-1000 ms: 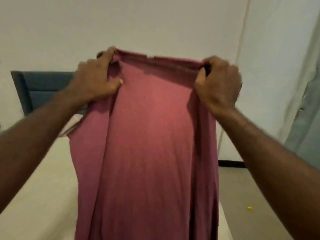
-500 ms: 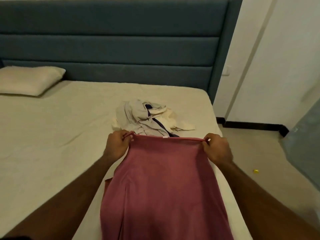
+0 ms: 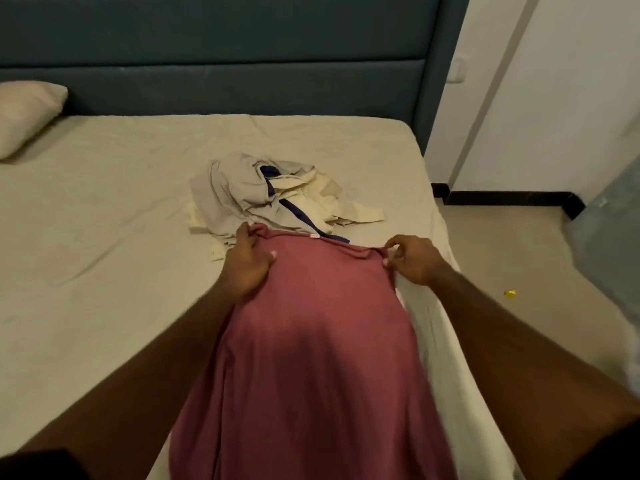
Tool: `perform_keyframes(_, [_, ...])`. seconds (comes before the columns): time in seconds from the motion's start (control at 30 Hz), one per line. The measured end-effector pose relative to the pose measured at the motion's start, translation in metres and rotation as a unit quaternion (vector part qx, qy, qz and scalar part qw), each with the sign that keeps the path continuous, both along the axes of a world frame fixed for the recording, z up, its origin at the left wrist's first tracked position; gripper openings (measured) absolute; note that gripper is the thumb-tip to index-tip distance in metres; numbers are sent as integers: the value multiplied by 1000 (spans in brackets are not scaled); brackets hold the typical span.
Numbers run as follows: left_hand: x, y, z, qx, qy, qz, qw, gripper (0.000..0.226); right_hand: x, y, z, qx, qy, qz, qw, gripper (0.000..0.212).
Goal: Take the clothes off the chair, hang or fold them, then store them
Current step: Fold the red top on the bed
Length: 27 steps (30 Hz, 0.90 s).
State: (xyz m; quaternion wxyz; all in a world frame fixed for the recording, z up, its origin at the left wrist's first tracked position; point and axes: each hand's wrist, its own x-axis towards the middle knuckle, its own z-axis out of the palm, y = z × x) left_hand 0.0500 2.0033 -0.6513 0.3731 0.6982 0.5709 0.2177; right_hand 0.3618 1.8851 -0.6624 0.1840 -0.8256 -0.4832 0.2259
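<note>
Head view is showing the pink garment (image 3: 311, 341), held high a second ago, now lying lowered along the bed (image 3: 104, 237) edge, the left hand (image 3: 249, 265) and right hand (image 3: 412, 259) both pinching its top corners just before the crumpled cream clothes (image 3: 263, 192).

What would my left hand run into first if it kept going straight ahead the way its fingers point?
Probably the crumpled pile of pale clothes just beyond the left hand, though depth is unclear.
</note>
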Motion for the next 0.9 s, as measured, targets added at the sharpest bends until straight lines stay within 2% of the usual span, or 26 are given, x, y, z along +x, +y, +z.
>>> perform_keyframes(0.1, [-9,-50,-31,124,126,-36,984,81,-19,-41,-14,101,52,-57,992,49])
perform_keyframes(0.17, [-16,-91,-52,162,160,-58,972,79,-36,-77,-23,150,83,-74,982,51])
perform_keyframes(0.27, [-33,-145,-75,183,199,-102,957,77,-68,-135,-42,201,65,-68,975,39])
perform_keyframes(0.37, [-59,-186,-81,191,223,-103,950,78,-102,-189,-52,241,69,-96,963,24])
perform_keyframes(0.53, [-95,-255,-83,206,257,-129,935,74,-129,-243,-53,250,73,-95,961,22])
perform_keyframes(0.67, [-118,-293,-81,191,291,-96,933,74,-132,-267,-48,216,32,-57,974,22])
perform_keyframes(0.83, [-116,-312,-82,195,324,-72,923,75,-135,-286,-47,224,34,-2,974,20])
perform_keyframes(0.9, [-108,-313,-72,168,337,-72,924,75,-128,-294,-46,183,49,20,982,21])
